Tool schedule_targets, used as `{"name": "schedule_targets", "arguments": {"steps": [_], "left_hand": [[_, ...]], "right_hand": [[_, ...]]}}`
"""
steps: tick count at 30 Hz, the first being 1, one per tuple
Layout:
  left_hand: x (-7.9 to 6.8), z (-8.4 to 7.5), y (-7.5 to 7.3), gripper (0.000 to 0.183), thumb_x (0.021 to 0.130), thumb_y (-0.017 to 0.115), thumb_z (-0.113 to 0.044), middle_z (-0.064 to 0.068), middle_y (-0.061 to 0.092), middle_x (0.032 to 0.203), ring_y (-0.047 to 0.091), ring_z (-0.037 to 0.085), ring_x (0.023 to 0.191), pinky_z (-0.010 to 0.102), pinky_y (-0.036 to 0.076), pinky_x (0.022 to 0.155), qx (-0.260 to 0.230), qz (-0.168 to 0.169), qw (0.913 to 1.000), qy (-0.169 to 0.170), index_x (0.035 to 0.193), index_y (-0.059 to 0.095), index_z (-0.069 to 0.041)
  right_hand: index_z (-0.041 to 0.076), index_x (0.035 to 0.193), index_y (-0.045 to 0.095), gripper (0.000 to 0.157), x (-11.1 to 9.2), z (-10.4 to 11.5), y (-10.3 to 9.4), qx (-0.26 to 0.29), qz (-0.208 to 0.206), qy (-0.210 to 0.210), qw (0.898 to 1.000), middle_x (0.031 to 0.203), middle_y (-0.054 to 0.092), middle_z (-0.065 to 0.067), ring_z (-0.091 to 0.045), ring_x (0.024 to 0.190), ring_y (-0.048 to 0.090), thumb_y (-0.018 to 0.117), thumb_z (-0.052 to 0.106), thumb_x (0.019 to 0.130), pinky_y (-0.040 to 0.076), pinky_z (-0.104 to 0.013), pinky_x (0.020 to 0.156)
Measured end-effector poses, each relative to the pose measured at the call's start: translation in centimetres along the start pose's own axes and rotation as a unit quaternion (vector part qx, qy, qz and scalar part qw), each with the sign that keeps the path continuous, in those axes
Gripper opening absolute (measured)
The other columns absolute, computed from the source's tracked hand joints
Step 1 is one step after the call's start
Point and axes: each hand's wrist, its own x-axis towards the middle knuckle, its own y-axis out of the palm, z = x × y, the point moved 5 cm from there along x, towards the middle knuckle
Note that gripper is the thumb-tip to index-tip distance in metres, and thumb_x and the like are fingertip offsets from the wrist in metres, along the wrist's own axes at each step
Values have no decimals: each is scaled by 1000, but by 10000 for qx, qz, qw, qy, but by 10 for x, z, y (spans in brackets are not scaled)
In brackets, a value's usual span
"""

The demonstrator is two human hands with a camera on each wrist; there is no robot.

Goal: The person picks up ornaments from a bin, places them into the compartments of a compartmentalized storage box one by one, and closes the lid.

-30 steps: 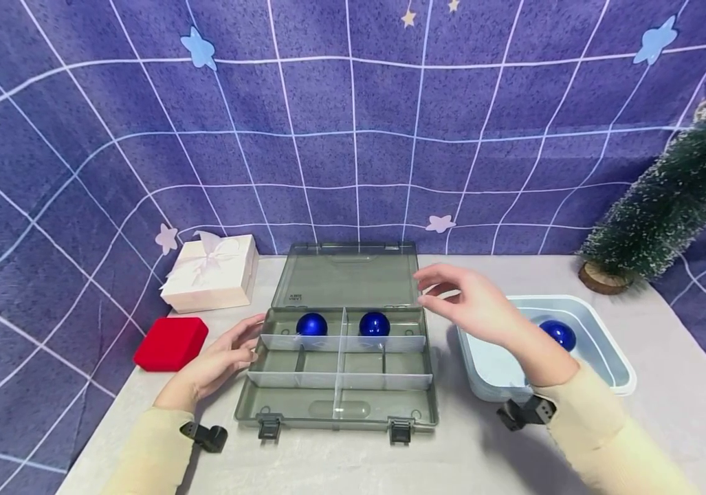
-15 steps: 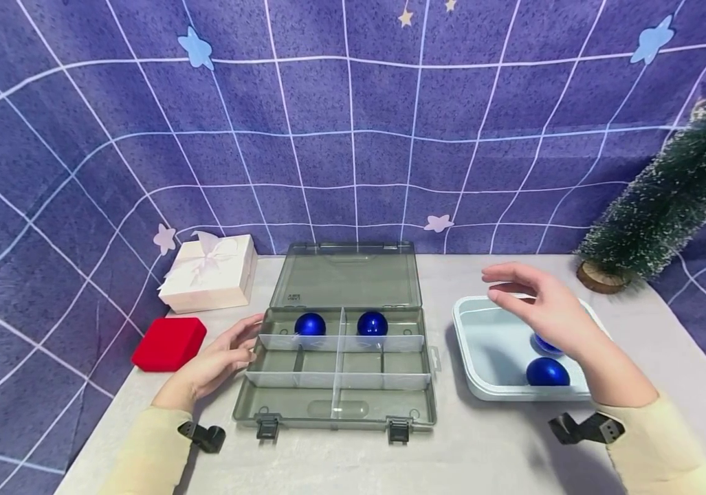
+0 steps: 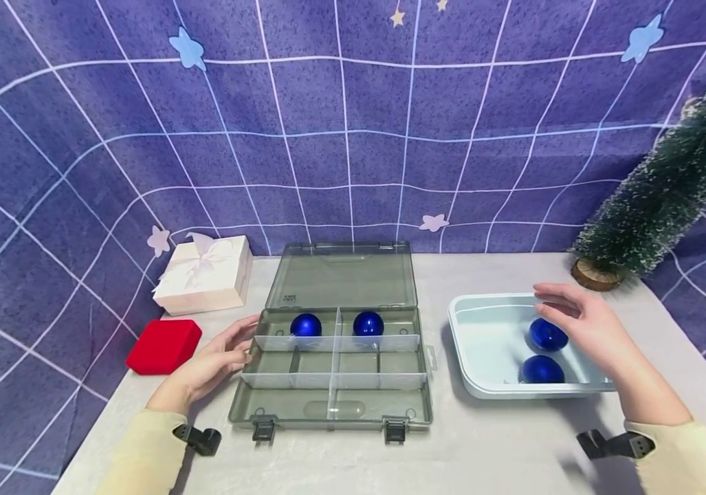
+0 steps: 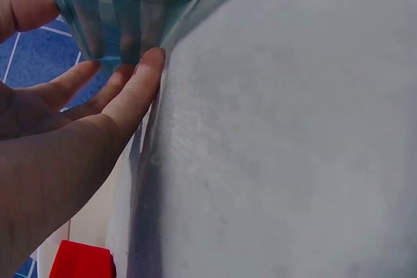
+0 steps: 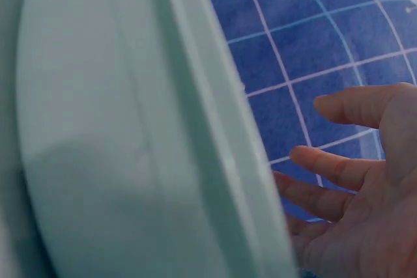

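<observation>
A grey-green transparent compartment box (image 3: 331,426) lies with its lid (image 3: 343,278) folded back. Two shiny blue balls (image 3: 306,325) sit in its two back compartments, one in each. Against the left side of the box rests my left hand (image 3: 207,368), its fingers fairly straight; in the left wrist view the fingertips (image 4: 154,56) touch the box wall. My right hand (image 3: 588,326), holding nothing, hovers with spread, slightly bent fingers over the right part of a pale blue tub (image 3: 482,392). Two more blue balls (image 3: 543,370) lie in the tub, one partly behind the hand's fingers.
A red box (image 3: 163,347) and a cream gift box with a bow (image 3: 204,275) stand left of the compartment box. At the back right a small frosted tree (image 3: 656,199) rises from a wooden base. A purple-blue grid-patterned cloth (image 3: 377,158) hangs behind the table.
My right hand has moved right, from beside the compartment box's lid to over the tub, uncovering the balls there. The left hand keeps its place on the box; the view has shifted slightly.
</observation>
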Motion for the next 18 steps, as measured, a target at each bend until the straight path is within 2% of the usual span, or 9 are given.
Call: {"name": "schedule_targets", "arguments": {"steps": [4, 8, 10, 11, 14, 16, 18], "left_hand": [[-1, 1, -1, 84, 90, 54, 5, 26, 8, 166, 29, 29, 142, 29, 45, 103, 30, 6, 10000, -6, 162, 12, -3], [-1, 0, -1, 83, 90, 55, 4, 27, 9, 165, 26, 34, 143, 29, 45, 103, 15, 16, 10000, 57, 162, 13, -3], [-1, 0, -1, 82, 90, 54, 5, 27, 9, 165, 24, 36, 144, 29, 45, 102, -2, 16, 10000, 84, 161, 14, -2], [-1, -1, -1, 82, 90, 54, 5, 27, 9, 165, 24, 37, 144, 29, 45, 102, -2, 18, 10000, 97, 161, 14, -2], [-1, -1, 0, 81, 90, 53, 5, 27, 8, 165, 22, 39, 144, 29, 45, 102, -15, 4, 9999, 115, 161, 14, -2], [-1, -1, 0, 81, 90, 53, 6, 27, 7, 165, 20, 41, 144, 29, 45, 102, -34, 6, 9999, 126, 161, 14, -1], [-1, -1, 1, 81, 90, 52, 6, 28, 7, 165, 19, 41, 144, 28, 45, 102, -40, 3, 9999, 128, 161, 13, 0]], "right_hand": [[-10, 135, 57, 43, -3, -12, 2, -116, 37, 245, 9996, 127, 63, -31, 22, 95, 49, 64, 16, 100, 38, -5, 82], [-13, 135, 55, 46, -4, -22, 6, -65, 164, 467, 9988, 129, 61, -34, 21, 95, 47, 65, 16, 100, 39, -6, 80], [-13, 135, 55, 47, -4, -26, 8, -76, 193, 524, 9984, 129, 60, -34, 17, 97, 51, 66, 15, 99, 40, -6, 80], [-12, 135, 56, 47, -4, -28, 9, -125, 221, 528, 9983, 129, 61, -34, 12, 99, 55, 67, 14, 98, 40, -7, 80], [-11, 134, 57, 48, -3, -34, 13, -324, 382, 582, 9970, 128, 62, -32, -15, 108, 65, 70, 14, 96, 41, -11, 81], [-11, 134, 58, 49, -3, -39, 16, -473, 521, 627, 9955, 127, 63, -32, -35, 113, 64, 72, 13, 94, 43, -15, 81], [-10, 133, 59, 50, -3, -43, 19, -546, 665, 701, 9938, 128, 62, -31, -45, 116, 60, 74, 14, 92, 44, -23, 83]]}}
